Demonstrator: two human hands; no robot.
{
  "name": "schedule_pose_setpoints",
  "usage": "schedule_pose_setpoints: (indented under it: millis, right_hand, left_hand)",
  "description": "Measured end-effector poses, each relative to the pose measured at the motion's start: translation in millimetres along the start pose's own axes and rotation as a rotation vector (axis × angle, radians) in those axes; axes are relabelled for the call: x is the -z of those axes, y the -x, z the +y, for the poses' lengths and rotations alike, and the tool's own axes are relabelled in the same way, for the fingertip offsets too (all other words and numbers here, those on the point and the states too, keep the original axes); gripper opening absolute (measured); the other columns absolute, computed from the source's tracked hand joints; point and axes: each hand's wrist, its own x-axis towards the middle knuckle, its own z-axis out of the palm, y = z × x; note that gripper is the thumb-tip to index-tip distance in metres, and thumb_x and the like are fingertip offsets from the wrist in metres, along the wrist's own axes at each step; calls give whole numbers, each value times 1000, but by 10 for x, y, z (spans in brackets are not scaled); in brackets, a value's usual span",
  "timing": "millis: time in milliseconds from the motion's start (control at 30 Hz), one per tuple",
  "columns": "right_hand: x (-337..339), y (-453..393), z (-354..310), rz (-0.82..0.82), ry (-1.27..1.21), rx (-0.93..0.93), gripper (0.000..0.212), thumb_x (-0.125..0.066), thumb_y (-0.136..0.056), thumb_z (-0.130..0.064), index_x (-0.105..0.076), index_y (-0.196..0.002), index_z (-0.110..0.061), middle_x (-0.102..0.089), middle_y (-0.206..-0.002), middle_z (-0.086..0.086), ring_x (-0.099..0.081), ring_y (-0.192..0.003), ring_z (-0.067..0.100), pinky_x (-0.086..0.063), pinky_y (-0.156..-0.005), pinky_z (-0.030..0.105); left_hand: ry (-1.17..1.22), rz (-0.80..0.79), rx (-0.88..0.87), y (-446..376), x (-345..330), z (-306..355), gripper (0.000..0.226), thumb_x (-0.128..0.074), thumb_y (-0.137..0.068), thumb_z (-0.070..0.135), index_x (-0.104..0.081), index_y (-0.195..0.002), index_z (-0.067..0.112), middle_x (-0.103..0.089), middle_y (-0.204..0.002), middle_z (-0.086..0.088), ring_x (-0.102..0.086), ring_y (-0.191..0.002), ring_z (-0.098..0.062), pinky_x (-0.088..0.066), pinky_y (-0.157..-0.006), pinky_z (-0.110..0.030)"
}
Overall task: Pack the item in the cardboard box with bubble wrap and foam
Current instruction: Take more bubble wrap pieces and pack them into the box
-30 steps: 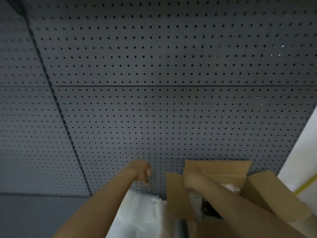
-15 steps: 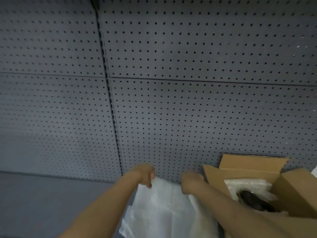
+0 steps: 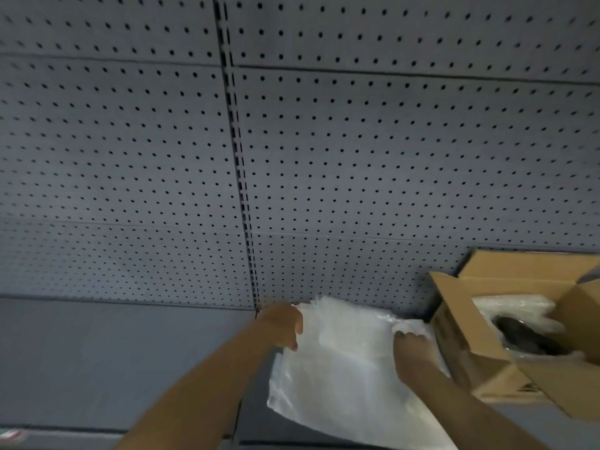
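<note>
Both hands, the left hand [image 3: 283, 323] and right hand [image 3: 409, 344], now out of the cardboard box [image 3: 470, 326], grip the white foam sheet [image 3: 341, 368] at its far corners, likely the next padding layer.

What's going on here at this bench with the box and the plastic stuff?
A person is packing. Both hands hold a white sheet of translucent wrap spread on the grey bench: the left hand pinches its far left corner, the right hand its right edge. Beside it to the right, an open brown cardboard box already contains a dark item nestled in clear wrapping. A grey pegboard wall stands behind.
</note>
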Motion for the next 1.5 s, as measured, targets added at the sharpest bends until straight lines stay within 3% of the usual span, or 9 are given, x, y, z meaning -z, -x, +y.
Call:
schedule_pose_setpoints:
  millis: [367, 567, 633, 700, 800, 1000, 1133, 1367, 1500]
  right_hand:
    - [-386, -244, 205, 73, 192, -50, 64, -35, -100, -22, -3, -150, 1, -35, -150, 15, -49, -130, 21, -47, -101, 28]
    - [-113, -195, 190, 63, 87, -33, 49, -38, -96, -15, -30, -144, -8, -58, -128, 6, -60, -114, 21, -50, -85, 31]
    - [75, -208, 145, 45, -28, -18, 48, -39, -96, -30, -43, -136, -3, -65, -111, 7, -61, -110, 29, -49, -81, 33]
    - [252, -213, 82, -31, -162, 27, 76, -30, -95, -56, -52, -126, 9, -65, -97, 12, -58, -114, 35, -45, -95, 41]
    - [607, -73, -13, 54, -35, 29, 27, -40, -97, -18, -57, -118, -14, -63, -117, 7, -61, -107, 24, -48, -86, 31]
    - [1021, 30, -34, 149, -71, 13, 34, -40, -94, -6, -64, -116, -18, -66, -114, 5, -64, -100, 21, -50, -77, 29]
    - [1192, 88, 23, 167, -240, -14, 25, -42, -94, -9, -66, -95, -17, -66, -112, 10, -52, -73, 19, -37, -57, 20]
    - [1342, 67, -55, 128, -893, -205, 26, -52, -90, -15, -66, -111, -7, -67, -115, 15, -65, -103, 31, -56, -86, 36]
    - [1341, 62, -122, 40, -1011, -248, 27, -48, -94, -12, -58, -118, -3, -61, -119, 21, -63, -94, 33, -52, -44, 29]
  left_hand:
    - [62, -118, -32, -268, -383, -163, 39, -72, -84, 23, -62, -121, 14, -64, -123, -7, -61, -112, -25, -50, -95, -34]
    - [92, -112, -32, -243, -261, 11, 36, -71, -83, 21, -62, -118, 15, -62, -125, -7, -61, -111, -25, -49, -90, -31]
    - [117, -68, -64, -239, -64, 170, 35, -70, -85, 18, -62, -119, 14, -60, -127, -8, -58, -115, -26, -47, -89, -30]
    - [132, 8, -112, -236, 173, 361, 36, -69, -85, 17, -62, -120, 13, -58, -128, -9, -55, -119, -27, -45, -98, -33]
    - [131, 71, -168, -186, 509, 638, 44, -68, -87, 17, -56, -128, 8, -56, -132, -13, -54, -121, -30, -44, -104, -39]
    - [117, 118, -222, -83, 783, 896, 66, -68, -86, 13, -38, -145, 15, -42, -147, -11, -45, -131, -26, -39, -108, -34]
    - [96, 98, -345, 1, 853, 1090, 105, -84, -71, 24, -17, -153, 23, -22, -159, -2, -29, -142, -24, -31, -116, -41]
    - [-3, 78, -362, 17, 798, 1338, 129, -89, -49, 52, -3, -146, 46, -15, -154, 6, -25, -141, -28, -35, -110, -53]
    - [3, 150, -338, 56, 771, 1369, 113, -82, -61, 55, -12, -148, 35, -22, -152, -1, -33, -136, -28, -37, -109, -46]
